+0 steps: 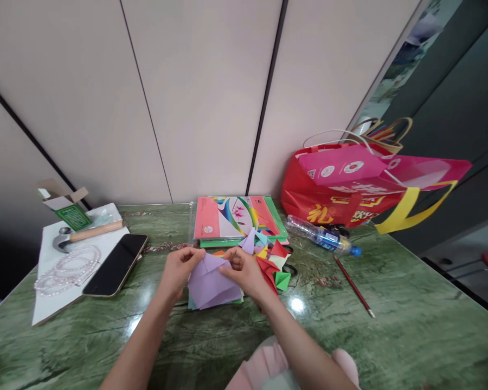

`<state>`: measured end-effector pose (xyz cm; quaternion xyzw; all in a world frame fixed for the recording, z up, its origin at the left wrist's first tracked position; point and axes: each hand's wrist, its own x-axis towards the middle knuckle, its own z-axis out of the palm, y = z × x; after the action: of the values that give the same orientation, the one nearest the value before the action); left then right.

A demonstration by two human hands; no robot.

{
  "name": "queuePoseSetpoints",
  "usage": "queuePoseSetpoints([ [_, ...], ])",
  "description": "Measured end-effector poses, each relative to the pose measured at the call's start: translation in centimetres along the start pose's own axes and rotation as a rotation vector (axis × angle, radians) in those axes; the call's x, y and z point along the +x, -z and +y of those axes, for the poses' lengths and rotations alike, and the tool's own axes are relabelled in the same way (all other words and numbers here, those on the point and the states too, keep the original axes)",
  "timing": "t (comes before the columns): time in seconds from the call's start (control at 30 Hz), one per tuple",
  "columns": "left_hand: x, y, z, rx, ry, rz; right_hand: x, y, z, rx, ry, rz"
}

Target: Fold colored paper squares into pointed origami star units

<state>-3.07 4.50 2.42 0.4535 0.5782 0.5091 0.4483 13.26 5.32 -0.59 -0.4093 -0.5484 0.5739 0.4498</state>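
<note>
A lilac sheet of paper [210, 283], partly folded, is held above the green marble table [410, 325] near its middle. My left hand [179, 268] pinches its upper left edge with closed fingers. My right hand [244, 271] pinches the upper right part, fingers curled. Beneath the sheet lie more coloured sheets. Just right of my right hand sits a heap of folded paper pieces [270, 254] in red, yellow, green and purple.
A pack of coloured paper [236, 216] lies behind the hands. To the left lie a phone [116, 264], a bead string [67, 268], a hammer [87, 233] and a small box [67, 208]. To the right are a plastic bottle [323, 235], a red pencil [353, 286] and red and pink bags [350, 184].
</note>
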Motion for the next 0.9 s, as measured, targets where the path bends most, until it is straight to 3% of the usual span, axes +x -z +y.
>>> queuePoseSetpoints([
  [0.2, -0.22, -0.26, 0.35, -0.123, 0.162, -0.16, 0.45, 0.79, 0.4, 0.049, 0.114, 0.152],
  [0.37, -0.42, -0.37, 0.29, -0.191, 0.23, -0.307, 0.43, 0.87, 0.37, -0.01, 0.12, 0.119],
  [0.6, -0.43, 0.02, 0.13, -0.149, 0.231, -0.281, 0.26, 0.49, 0.24, -0.113, 0.099, 0.028],
  [0.8, -0.3, -0.21, 0.18, -0.077, 0.167, -0.319, 0.37, 0.75, 0.43, -0.113, 0.1, 0.1],
  [0.9, -0.26, -0.29, 0.31, -0.013, 0.015, -0.186, 0.42, 0.84, 0.29, -0.065, 0.122, 0.171],
])
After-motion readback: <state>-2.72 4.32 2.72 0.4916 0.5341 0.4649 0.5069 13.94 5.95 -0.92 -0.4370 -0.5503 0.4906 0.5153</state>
